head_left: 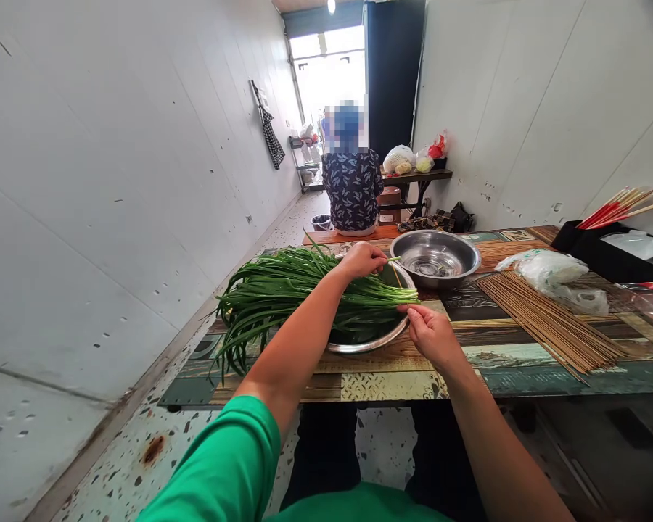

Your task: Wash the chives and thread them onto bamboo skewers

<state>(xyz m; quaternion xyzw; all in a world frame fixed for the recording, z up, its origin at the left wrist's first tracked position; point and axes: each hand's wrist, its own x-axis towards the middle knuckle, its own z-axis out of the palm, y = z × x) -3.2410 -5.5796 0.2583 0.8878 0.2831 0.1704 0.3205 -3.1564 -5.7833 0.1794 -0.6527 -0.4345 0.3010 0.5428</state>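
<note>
A big bunch of long green chives (283,293) lies across a shallow steel basin (367,344) on the patterned table (392,380). My left hand (362,259) rests on the far side of the bunch near its cut ends, fingers closed on a stalk or two. My right hand (429,332) sits just in front of the basin's right rim and pinches the pale ends of the chives between thumb and fingers. An empty steel bowl (435,255) stands just behind the hands.
A spread of bamboo skewers (549,326) lies to the right, beside a clear plastic bag (549,272). A black tray (604,254) with red-tipped sticks sits at far right. A person (352,185) sits beyond the table, back turned. White walls close in on both sides.
</note>
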